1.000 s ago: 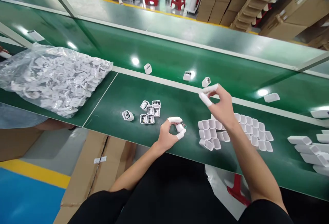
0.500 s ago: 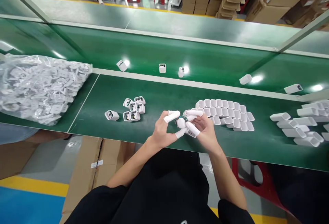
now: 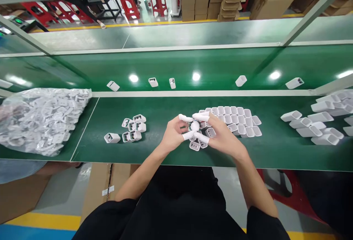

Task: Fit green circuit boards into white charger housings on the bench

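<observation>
Between the fingertips of both hands is a small circuit-board assembly (image 3: 195, 126) with a white, rounded face. My left hand (image 3: 172, 133) pinches it from the left. My right hand (image 3: 224, 133) grips its right side. White finger cots cover the thumb and index fingertips of each hand. Just below the fingertips lie small white slotted end plates (image 3: 194, 146), partly hidden by my right hand. Rows of white hollow housings (image 3: 234, 118) stand close beyond my right hand. To the left is a cluster of housings with parts inside (image 3: 135, 126).
A clear plastic bag of white parts (image 3: 46, 118) lies at the left of the green bench, with another person's arm (image 3: 59, 167) below it. More housings (image 3: 317, 122) lie at the right. Single housings, including one (image 3: 153, 82), sit along the back strip.
The view has tilted up and shifted slightly right. Both hands still hold the circuit-board assembly, whose white face now points more toward me. More of the slotted plates shows below.
</observation>
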The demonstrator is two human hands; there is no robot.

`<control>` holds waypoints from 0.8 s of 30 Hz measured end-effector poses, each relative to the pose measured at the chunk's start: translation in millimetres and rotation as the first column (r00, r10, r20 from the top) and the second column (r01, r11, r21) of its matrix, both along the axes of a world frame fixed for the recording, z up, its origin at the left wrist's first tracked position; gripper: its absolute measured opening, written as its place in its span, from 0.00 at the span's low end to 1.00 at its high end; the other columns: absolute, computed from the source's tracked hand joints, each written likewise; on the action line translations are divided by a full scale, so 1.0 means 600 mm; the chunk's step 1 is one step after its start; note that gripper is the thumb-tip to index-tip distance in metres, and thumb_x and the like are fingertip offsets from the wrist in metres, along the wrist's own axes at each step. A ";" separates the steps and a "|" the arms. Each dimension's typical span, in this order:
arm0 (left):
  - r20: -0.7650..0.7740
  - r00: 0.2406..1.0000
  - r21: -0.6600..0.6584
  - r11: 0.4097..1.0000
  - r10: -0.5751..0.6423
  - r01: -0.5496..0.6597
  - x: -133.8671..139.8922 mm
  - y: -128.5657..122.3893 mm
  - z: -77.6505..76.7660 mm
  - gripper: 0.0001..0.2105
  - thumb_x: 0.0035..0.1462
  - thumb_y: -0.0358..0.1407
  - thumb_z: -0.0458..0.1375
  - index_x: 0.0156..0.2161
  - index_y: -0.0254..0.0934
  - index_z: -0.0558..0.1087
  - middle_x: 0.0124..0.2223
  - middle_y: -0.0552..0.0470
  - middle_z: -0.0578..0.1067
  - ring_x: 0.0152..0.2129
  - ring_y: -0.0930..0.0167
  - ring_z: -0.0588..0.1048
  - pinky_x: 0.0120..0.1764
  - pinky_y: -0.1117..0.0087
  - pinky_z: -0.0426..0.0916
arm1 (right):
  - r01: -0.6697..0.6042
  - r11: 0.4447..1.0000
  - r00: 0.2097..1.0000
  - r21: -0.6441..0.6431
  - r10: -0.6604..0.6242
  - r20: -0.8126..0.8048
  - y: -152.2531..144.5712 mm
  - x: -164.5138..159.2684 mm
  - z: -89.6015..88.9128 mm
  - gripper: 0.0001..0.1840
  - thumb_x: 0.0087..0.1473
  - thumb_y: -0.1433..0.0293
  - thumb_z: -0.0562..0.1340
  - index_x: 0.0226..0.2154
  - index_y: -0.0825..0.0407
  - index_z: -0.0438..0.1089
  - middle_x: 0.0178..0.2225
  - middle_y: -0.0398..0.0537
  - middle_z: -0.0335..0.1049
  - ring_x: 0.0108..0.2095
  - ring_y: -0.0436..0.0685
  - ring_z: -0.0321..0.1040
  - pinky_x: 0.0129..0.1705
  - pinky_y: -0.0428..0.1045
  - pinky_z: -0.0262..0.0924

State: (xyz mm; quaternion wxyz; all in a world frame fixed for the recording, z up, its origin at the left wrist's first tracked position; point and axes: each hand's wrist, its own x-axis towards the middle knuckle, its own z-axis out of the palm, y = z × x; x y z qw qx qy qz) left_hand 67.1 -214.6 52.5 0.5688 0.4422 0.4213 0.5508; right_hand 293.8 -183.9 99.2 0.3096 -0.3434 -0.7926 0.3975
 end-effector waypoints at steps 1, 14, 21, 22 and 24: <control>0.019 1.000 -0.034 0.999 -0.025 0.025 0.002 0.013 0.005 0.28 0.41 0.37 0.87 0.45 0.38 0.80 0.44 0.48 0.84 0.37 0.69 0.84 0.42 0.66 0.86 | -0.038 0.999 0.998 0.005 0.037 0.044 0.015 0.008 0.015 0.29 0.70 0.62 0.72 0.69 0.33 0.72 0.58 0.49 0.79 0.53 0.64 0.78 0.56 0.63 0.76; 0.042 0.995 0.059 0.995 -0.086 0.083 0.080 0.219 0.069 0.31 0.68 0.67 0.62 0.56 0.41 0.80 0.50 0.42 0.84 0.45 0.61 0.85 0.52 0.54 0.84 | 0.033 0.997 0.994 0.075 -0.025 -0.106 0.185 0.112 0.118 0.21 0.63 0.64 0.76 0.57 0.43 0.78 0.50 0.46 0.84 0.47 0.60 0.81 0.54 0.60 0.80; -0.598 0.793 -0.010 0.991 -0.114 0.135 0.224 0.475 -0.025 0.37 0.44 0.41 0.84 0.57 0.33 0.76 0.64 0.32 0.74 0.50 0.58 0.79 0.50 0.58 0.78 | 0.499 0.820 0.778 0.280 -0.281 -0.562 0.214 0.221 0.137 0.31 0.57 0.54 0.81 0.60 0.36 0.79 0.52 0.47 0.79 0.56 0.68 0.82 0.59 0.67 0.82; -0.604 0.787 -0.016 0.989 -0.128 0.149 0.245 0.499 -0.034 0.36 0.43 0.38 0.84 0.57 0.32 0.76 0.64 0.32 0.73 0.50 0.58 0.79 0.49 0.59 0.77 | 0.527 0.798 0.759 0.292 -0.287 -0.584 0.211 0.228 0.137 0.32 0.56 0.53 0.82 0.60 0.35 0.79 0.53 0.47 0.79 0.57 0.69 0.82 0.59 0.68 0.83; -0.611 0.776 -0.017 0.983 -0.156 0.184 0.275 0.531 -0.045 0.30 0.44 0.34 0.82 0.51 0.32 0.79 0.60 0.35 0.76 0.49 0.60 0.79 0.50 0.60 0.76 | 0.547 0.775 0.746 0.315 -0.281 -0.603 0.203 0.238 0.139 0.33 0.55 0.51 0.82 0.61 0.34 0.78 0.54 0.48 0.78 0.57 0.70 0.82 0.58 0.69 0.84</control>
